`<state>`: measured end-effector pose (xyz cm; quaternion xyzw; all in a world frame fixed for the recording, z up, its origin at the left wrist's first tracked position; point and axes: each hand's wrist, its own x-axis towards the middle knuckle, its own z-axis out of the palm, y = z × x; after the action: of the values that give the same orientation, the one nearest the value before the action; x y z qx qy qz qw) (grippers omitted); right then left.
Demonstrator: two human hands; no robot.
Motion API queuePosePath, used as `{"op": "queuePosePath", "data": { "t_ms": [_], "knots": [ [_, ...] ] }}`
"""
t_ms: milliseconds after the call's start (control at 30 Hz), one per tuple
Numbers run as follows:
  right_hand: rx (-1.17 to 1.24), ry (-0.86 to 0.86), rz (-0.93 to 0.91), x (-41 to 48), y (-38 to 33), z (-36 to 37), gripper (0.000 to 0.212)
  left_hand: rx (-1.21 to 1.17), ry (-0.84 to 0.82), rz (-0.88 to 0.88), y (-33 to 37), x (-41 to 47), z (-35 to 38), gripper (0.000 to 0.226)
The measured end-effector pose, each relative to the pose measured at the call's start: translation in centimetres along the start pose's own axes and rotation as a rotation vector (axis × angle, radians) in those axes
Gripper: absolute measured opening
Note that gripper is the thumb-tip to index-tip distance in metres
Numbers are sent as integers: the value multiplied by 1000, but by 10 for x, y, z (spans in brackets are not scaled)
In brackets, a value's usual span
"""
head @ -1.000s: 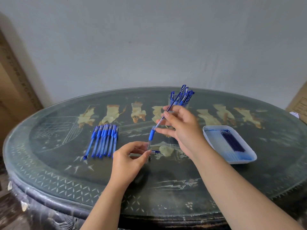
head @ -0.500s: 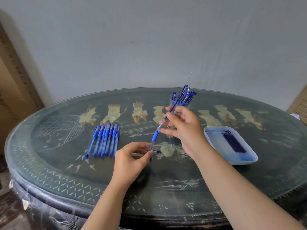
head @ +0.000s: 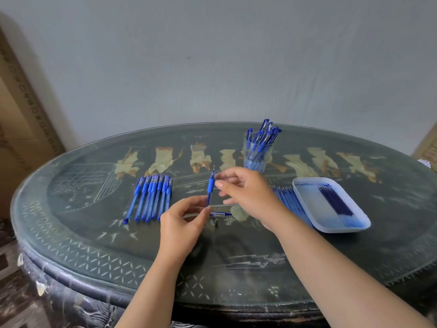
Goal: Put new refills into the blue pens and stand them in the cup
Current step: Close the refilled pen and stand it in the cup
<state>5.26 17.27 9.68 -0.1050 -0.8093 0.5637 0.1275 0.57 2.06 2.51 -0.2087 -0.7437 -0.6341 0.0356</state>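
The pen (head: 210,188) stands tip up over the counter (head: 236,256), between both hands. The left hand (head: 182,223) pinches its low end. The right hand (head: 246,192) pinches the blue grip. It looks light, thin and slippery, so hold the rubbery grip. The cup (head: 257,152) is behind.

Head-worn view, forward and down, near table (head: 236,247)

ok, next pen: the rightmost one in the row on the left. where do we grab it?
Grip the rightmost pen by its clear barrel, fingers coming from above and the right. It lies flat against its neighbours, so only the top and right flank are open; the near ends fan slightly apart, likely leaving room for the inner finger.
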Motion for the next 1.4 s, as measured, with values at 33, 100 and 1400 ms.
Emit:
{"op": "queuePosePath", "data": {
  "t_ms": [33, 100, 1400],
  "knots": [
    [-29, 7, 10, -3, 5, 2, 12, -3, 3, -5, 0, 0, 0, 24],
    [-164, 17, 40, -8, 20, 7, 12, 0, 9, -9, 0, 0, -1, 25],
    [-3, 103, 11, 3, -9, -4, 24, 57, -44, 54, -4, 1, 2, 22]
  ]
}}
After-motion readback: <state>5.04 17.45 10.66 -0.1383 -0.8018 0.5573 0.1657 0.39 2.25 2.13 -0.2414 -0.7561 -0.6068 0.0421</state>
